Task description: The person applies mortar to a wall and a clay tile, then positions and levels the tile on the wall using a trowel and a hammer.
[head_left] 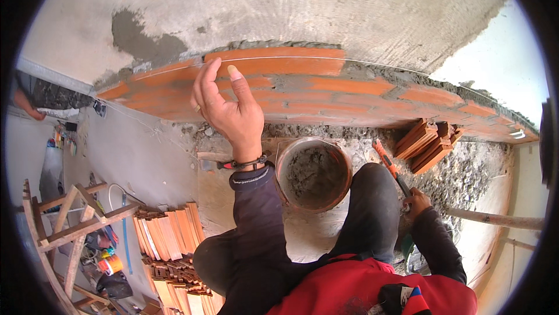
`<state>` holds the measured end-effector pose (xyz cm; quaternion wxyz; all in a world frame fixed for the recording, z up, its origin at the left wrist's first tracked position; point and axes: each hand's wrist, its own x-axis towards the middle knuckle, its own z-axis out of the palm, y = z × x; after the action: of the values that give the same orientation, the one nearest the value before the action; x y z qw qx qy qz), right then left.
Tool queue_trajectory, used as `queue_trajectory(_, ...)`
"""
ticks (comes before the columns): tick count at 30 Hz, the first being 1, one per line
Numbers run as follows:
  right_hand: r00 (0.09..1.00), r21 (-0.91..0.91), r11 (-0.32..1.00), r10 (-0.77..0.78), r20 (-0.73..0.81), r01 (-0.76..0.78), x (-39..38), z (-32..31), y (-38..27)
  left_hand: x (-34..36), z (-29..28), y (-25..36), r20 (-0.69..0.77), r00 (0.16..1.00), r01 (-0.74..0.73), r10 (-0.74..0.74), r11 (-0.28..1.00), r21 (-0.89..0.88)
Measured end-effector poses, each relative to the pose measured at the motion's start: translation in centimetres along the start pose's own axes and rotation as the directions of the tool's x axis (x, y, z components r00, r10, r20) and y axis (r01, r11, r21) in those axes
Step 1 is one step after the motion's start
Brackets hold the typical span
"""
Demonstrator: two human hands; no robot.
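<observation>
While the left hand (230, 111) is loosely open near 1 brick (279, 63), the right hand (418, 203) grips 1 orange tool (385, 157): likely stiff, best held by its handle (403, 185).

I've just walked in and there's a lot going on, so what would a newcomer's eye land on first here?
Probably the left hand left of centre, its fingers open in front of the orange brick wall that curves across the upper part. Next comes the round bucket of grey mortar near the middle. Farther right, the right hand grips a long orange-and-black tool.
</observation>
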<state>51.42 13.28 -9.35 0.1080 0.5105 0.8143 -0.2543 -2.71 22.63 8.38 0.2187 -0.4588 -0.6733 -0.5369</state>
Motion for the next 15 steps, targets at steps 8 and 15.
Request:
queue_trajectory(8, 0.952, 0.122, 0.944, 0.301, 0.055, -0.306, 6.0, 13.3, 5.9, 2.1, -1.0, 2.4, 0.206, 0.959, -0.217, 0.194, 0.971, 0.1)
queue_trajectory(15, 0.896, 0.368, 0.838, 0.444, -0.028, -0.403, 7.9, 25.1, 13.0, 8.1, -9.8, 1.9, 0.482, 0.873, -0.097, 0.08, 0.995, 0.01)
